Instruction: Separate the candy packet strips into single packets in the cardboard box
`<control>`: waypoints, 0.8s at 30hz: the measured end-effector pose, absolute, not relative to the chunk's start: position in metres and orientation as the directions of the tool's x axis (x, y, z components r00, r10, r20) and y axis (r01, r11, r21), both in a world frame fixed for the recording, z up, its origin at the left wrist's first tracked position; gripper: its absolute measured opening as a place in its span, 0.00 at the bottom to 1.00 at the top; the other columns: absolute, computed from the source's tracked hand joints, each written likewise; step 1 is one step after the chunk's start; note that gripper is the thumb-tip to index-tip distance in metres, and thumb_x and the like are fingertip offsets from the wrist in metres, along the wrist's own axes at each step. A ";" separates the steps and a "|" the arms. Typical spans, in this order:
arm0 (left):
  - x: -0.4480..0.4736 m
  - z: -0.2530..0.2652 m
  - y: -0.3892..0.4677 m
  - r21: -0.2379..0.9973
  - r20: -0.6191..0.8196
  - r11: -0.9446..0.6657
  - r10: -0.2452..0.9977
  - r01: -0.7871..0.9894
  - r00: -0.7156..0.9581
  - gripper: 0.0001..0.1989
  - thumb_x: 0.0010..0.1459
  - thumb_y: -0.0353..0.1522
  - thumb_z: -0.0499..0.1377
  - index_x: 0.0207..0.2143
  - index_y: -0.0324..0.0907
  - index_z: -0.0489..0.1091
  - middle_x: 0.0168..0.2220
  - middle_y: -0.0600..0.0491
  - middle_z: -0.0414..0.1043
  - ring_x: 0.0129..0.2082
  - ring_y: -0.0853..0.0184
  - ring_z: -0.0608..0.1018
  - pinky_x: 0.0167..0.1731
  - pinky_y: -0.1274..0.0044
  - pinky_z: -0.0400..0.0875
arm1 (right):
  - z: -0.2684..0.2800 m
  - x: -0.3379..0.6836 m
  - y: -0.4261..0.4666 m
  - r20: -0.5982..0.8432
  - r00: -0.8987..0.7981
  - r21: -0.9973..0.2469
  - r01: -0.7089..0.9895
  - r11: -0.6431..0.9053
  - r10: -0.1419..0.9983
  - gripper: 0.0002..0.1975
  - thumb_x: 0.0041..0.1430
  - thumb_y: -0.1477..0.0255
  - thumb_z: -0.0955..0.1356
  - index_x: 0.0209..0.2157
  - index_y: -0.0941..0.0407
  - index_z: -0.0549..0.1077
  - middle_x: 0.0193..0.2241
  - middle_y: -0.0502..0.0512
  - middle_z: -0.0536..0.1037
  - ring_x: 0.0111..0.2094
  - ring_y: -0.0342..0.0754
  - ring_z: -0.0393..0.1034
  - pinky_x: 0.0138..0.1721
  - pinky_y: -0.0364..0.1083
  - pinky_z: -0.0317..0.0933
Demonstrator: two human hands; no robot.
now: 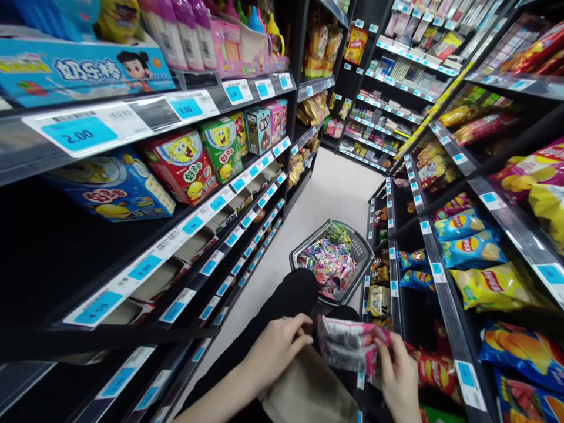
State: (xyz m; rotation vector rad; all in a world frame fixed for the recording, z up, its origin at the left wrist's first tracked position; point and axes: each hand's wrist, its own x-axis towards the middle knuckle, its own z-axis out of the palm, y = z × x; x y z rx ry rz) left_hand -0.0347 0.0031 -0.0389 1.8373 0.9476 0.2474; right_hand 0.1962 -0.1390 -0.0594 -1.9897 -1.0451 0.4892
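Observation:
My right hand (399,367) pinches a small pink and silver packet (346,343) by its pink end, with its printed side blurred. Fingers curled, my left hand (277,346) is at the top corner of a plain grey-brown cardboard piece (308,390), which leans over my lap; the fingertips seem to grip its edge. A gap separates the left fingertips from the packet. Beyond my knees, a dark shopping basket (363,255) stands on the floor, with a heap of small colourful packets (328,258) inside.
Shelves with price tags (194,225) and boxed snacks (178,167) line the left side closely. Bags of chips (493,285) fill the right-hand shelves (458,305). The pale aisle floor (341,185) runs on to a back shelf (388,108). My dark-clad legs (277,299) extend toward the basket.

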 end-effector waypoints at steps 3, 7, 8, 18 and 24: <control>-0.052 -0.046 0.015 0.692 -0.234 -0.235 0.821 0.683 0.520 0.20 0.57 0.37 0.55 0.51 0.40 0.70 0.51 0.43 0.74 0.55 0.50 0.70 0.53 0.64 0.62 | -0.061 0.234 -0.086 0.031 0.443 -0.748 0.605 -0.273 0.896 0.19 0.61 0.54 0.63 0.34 0.55 0.74 0.25 0.51 0.76 0.28 0.47 0.72 0.35 0.46 0.66; -0.072 -0.057 0.014 0.588 -0.510 -0.114 0.715 0.800 0.477 0.45 0.46 0.41 0.63 0.64 0.32 0.56 0.63 0.35 0.59 0.64 0.41 0.58 0.60 0.57 0.54 | -0.076 0.276 -0.016 -0.003 0.449 -0.657 0.672 -0.340 0.894 0.13 0.62 0.63 0.67 0.43 0.58 0.72 0.37 0.52 0.76 0.35 0.46 0.73 0.40 0.51 0.67; -0.074 -0.059 0.010 0.600 -0.563 -0.093 0.656 0.795 0.502 0.49 0.43 0.40 0.64 0.65 0.31 0.52 0.64 0.34 0.57 0.64 0.41 0.57 0.61 0.58 0.54 | -0.081 0.281 -0.006 0.000 0.472 -0.643 0.675 -0.361 0.882 0.14 0.62 0.64 0.67 0.46 0.57 0.71 0.43 0.55 0.75 0.41 0.48 0.72 0.44 0.54 0.66; -0.056 -0.073 -0.018 0.651 -0.504 -0.285 0.532 0.704 0.681 0.36 0.52 0.27 0.50 0.65 0.28 0.52 0.64 0.38 0.58 0.61 0.52 0.66 0.61 0.64 0.59 | -0.119 0.182 -0.162 -0.394 0.271 -0.740 0.473 -0.478 0.878 0.19 0.53 0.72 0.74 0.47 0.58 0.73 0.42 0.54 0.79 0.40 0.49 0.76 0.43 0.52 0.70; -0.024 -0.042 -0.014 0.726 -0.414 -0.454 0.313 0.517 0.855 0.27 0.60 0.37 0.46 0.60 0.41 0.65 0.54 0.50 0.73 0.54 0.54 0.75 0.54 0.67 0.69 | -0.096 0.104 -0.263 -0.376 0.685 -0.697 0.235 -0.677 0.624 0.09 0.66 0.72 0.64 0.40 0.57 0.76 0.38 0.53 0.79 0.43 0.48 0.74 0.48 0.55 0.64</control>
